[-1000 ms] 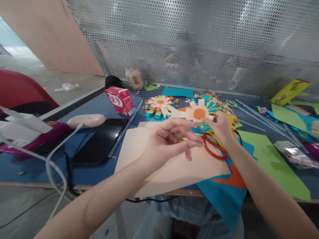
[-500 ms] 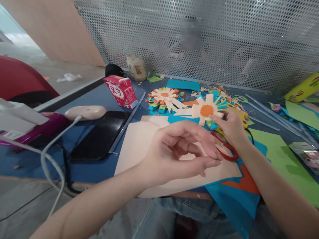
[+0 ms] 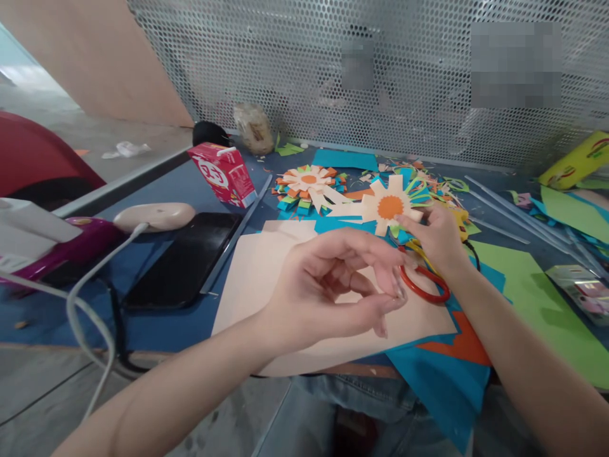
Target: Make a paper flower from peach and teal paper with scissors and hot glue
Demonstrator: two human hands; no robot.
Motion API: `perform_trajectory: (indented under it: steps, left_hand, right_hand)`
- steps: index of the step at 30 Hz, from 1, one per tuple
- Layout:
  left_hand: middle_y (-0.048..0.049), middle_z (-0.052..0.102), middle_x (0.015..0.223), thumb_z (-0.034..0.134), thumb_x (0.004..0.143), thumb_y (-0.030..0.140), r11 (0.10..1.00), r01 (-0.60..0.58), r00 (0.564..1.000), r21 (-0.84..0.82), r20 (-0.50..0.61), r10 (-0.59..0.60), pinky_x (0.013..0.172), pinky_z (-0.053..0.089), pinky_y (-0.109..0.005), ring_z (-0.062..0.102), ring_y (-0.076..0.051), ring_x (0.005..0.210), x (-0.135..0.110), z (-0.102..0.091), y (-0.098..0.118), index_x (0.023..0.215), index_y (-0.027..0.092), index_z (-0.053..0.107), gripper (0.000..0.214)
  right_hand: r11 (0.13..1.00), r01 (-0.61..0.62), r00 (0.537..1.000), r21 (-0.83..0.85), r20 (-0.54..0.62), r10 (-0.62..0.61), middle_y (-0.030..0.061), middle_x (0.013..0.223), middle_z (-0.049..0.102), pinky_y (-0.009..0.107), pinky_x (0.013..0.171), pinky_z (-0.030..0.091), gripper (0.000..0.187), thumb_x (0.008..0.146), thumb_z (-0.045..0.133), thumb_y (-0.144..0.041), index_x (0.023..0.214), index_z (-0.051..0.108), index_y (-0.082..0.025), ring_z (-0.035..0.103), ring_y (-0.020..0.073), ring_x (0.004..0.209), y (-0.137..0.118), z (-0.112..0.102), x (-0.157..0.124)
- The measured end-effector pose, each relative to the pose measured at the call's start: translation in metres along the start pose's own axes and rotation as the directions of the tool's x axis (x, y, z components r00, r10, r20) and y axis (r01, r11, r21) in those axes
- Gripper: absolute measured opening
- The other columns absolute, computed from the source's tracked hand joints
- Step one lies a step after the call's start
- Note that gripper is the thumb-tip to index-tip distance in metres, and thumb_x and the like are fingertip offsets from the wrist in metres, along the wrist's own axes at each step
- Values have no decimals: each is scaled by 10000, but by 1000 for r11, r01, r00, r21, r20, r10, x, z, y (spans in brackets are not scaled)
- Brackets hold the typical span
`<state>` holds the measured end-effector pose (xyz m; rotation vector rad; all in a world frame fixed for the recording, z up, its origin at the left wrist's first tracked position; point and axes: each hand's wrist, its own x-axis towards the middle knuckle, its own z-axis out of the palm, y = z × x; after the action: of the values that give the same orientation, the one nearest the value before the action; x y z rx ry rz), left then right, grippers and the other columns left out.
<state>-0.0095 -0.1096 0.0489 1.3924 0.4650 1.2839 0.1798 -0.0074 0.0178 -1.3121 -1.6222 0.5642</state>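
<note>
The paper flower (image 3: 387, 204) is pinched over the blue table (image 3: 166, 327) by the right hand (image 3: 438, 231); 1 petal (image 3: 415, 216) could be creased by too hard a grip. The left hand (image 3: 328, 289) is half curled; whether anything is held cannot be told. Flat, blunt petals (image 3: 378, 189) are set round a scalloped orange disc (image 3: 392, 209).

Blue tabletop (image 3: 176, 184), with a grey rail (image 3: 128, 179) along its left edge; at its far side I observe a perforated metal panel (image 3: 295, 76), streaked with reflections; far left, a tan board (image 3: 109, 70), grey floor (image 3: 90, 136) and pale brightness; left, on my feed, a red chair (image 3: 38, 165).
</note>
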Motion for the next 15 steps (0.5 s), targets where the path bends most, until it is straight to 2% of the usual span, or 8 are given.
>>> perform_trajectory:
  steps: [8,15]
  left_hand:
    - [5,549,652,675,714,201,999,0,998,-49,58,3,482,562,-195,591,-110,616,-1,-2,-3,796,162,571,138]
    - [10,467,612,644,742,225,992,15,997,-124,73,-6,455,539,-178,526,-93,582,1,2,3,652,178,420,246]
  right_hand:
    - [999,19,1000,-30,20,-18,30,687,650,303,600,441,243,658,670,-408,667,600,-176,570,167,639,1,-1,1]
    - [999,17,1000,-37,22,-16,41,710,659,312,615,444,211,677,658,-376,691,615,-170,578,179,669,3,0,1]
